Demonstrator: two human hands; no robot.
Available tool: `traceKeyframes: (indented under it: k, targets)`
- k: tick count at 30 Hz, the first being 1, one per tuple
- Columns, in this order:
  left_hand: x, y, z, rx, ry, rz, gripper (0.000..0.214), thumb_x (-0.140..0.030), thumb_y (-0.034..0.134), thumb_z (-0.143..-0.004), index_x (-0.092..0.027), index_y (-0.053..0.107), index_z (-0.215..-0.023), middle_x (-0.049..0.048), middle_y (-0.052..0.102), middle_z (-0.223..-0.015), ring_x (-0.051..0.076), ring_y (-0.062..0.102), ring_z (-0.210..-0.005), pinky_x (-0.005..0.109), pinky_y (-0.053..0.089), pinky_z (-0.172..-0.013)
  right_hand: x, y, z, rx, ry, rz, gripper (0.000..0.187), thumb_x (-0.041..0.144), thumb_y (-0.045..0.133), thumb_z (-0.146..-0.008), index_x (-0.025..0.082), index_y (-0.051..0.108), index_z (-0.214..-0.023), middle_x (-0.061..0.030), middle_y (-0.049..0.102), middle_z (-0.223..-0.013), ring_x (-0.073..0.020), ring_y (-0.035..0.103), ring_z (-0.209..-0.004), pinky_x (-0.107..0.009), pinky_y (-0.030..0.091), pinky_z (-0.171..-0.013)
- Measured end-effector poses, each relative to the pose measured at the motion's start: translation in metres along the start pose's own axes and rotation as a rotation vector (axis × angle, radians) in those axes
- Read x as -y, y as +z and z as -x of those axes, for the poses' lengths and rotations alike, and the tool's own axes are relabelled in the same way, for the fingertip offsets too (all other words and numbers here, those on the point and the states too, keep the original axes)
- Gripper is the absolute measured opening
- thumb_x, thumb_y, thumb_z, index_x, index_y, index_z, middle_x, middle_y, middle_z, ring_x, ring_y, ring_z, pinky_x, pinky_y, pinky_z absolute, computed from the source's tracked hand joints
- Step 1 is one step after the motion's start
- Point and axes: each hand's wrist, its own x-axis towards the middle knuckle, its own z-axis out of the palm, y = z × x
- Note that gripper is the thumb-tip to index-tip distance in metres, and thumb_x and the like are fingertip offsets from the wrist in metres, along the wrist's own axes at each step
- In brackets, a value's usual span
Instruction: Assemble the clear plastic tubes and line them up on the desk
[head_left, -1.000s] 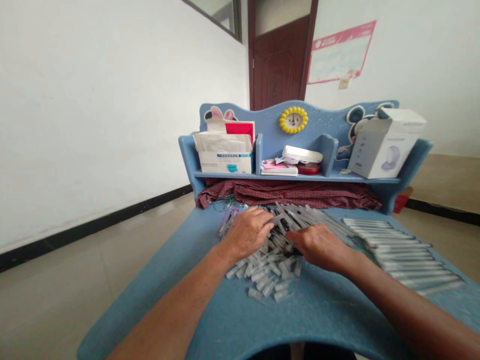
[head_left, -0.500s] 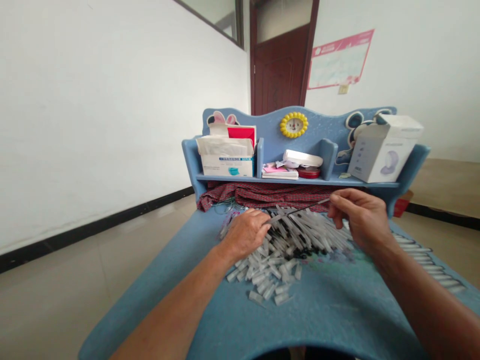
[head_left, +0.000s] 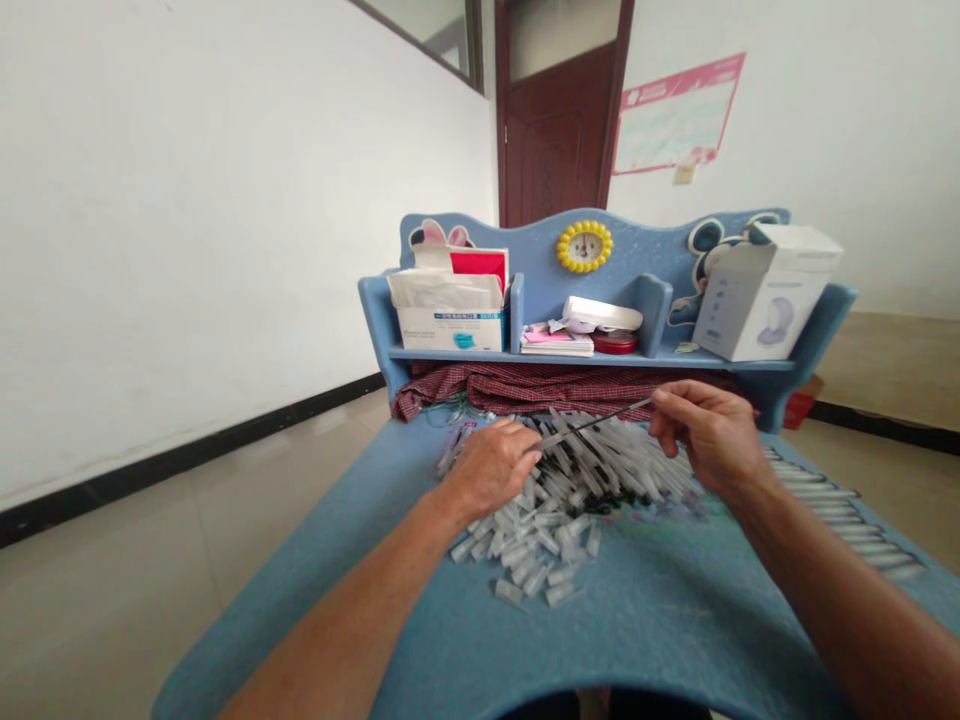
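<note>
A thin dark stick (head_left: 600, 421) with pale, clear-looking ends stretches between my hands above the pile. My left hand (head_left: 495, 460) is closed around its lower left end, fingers pressed together. At the upper right end, my right hand (head_left: 705, 425) pinches it between thumb and forefinger. Beneath lie many long translucent plastic tubes (head_left: 645, 455), mixed with black pieces (head_left: 592, 495). Short clear plastic caps or sleeves (head_left: 536, 550) are heaped near my left wrist and spread toward the front. What the left fingers cover is hidden.
The blue table (head_left: 645, 620) has a shelf back holding a mask box (head_left: 450, 325), a white box (head_left: 765, 300), papers and a red tin (head_left: 615, 343). A checked cloth (head_left: 540, 388) lies below the shelf. Dark-edged clear tubes (head_left: 840, 510) line the right side.
Both hands keep their grip on the stick. My right hand has shifted slightly left, and the whole view has moved a little.
</note>
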Motion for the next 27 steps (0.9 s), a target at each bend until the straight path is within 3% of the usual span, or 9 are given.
traceKeyframes:
  k: [10,17,21,24,27]
  targets:
    - [-0.003,-0.003,-0.002,0.042,-0.023,0.151,0.016,-0.021,0.052,-0.081,-0.014,0.065,-0.08,0.0057,0.065,-0.077,0.017,0.057,-0.076,0.027,0.04,-0.07,-0.005,0.006,0.001,-0.021,0.074,-0.07,0.021,0.031,0.072,-0.064,0.013,0.06,-0.067,0.0002,0.059,-0.045,-0.0081,0.045,-0.028,-0.017,0.03,-0.027]
    - [-0.013,-0.011,-0.004,0.201,-0.251,0.471,0.016,-0.024,0.054,-0.076,-0.013,0.065,-0.074,-0.0008,0.056,-0.06,0.011,0.051,-0.058,0.02,0.034,-0.054,-0.011,0.012,0.007,0.047,0.164,-0.071,0.023,0.032,0.071,-0.065,0.015,0.057,-0.064,0.001,0.059,-0.044,-0.0079,0.043,-0.027,-0.018,0.028,-0.027]
    - [-0.017,-0.016,-0.005,0.211,-0.287,0.669,0.018,-0.025,0.055,-0.074,-0.012,0.066,-0.076,-0.0011,0.056,-0.061,0.011,0.05,-0.058,0.02,0.035,-0.053,-0.012,0.025,0.021,0.268,0.197,0.146,0.026,0.039,0.066,-0.07,0.014,0.059,-0.07,0.0007,0.059,-0.047,-0.0076,0.044,-0.028,-0.018,0.028,-0.029]
    - [-0.017,-0.017,-0.005,0.168,-0.296,0.743,0.018,-0.025,0.057,-0.073,-0.011,0.067,-0.077,-0.0001,0.058,-0.063,0.011,0.05,-0.06,0.02,0.036,-0.054,-0.008,0.028,0.027,0.409,0.189,0.421,0.028,0.042,0.059,-0.075,0.015,0.062,-0.081,0.0035,0.056,-0.046,-0.0078,0.043,-0.03,-0.018,0.029,-0.031]
    - [-0.014,-0.016,-0.006,0.106,-0.32,0.788,0.019,-0.025,0.058,-0.073,-0.01,0.068,-0.079,0.0003,0.059,-0.064,0.011,0.051,-0.059,0.02,0.037,-0.054,-0.004,0.024,0.026,0.576,0.129,0.776,0.021,0.034,0.052,-0.08,0.016,0.063,-0.074,0.0033,0.054,-0.047,-0.0076,0.046,-0.036,-0.018,0.032,-0.037]
